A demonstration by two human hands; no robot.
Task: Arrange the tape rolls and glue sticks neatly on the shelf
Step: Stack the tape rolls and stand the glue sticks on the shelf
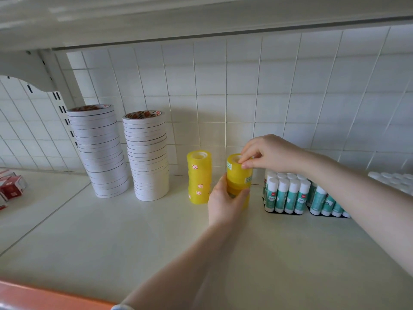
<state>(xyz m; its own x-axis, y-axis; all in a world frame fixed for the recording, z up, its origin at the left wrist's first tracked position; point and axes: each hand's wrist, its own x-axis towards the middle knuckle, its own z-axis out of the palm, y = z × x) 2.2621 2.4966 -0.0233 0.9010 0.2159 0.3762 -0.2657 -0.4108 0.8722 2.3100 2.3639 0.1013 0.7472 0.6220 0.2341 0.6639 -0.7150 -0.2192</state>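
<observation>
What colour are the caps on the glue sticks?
White caps, above teal and white bodies; seen in the head view.

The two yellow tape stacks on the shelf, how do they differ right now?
The left yellow stack stands free, untouched; the right yellow stack is gripped low by the left hand and pinched at the top by the right hand. The left stack's stickers are red and white, the right's green. Both are upright columns of yellow rolls.

Yellow tape rolls (199, 177): glossy, translucent plastic film. White tape rolls (98, 151): matt, papery. Glue sticks (288, 195): smooth plastic, white caps. Shelf (134, 238): smooth, semi-gloss cream.
</observation>
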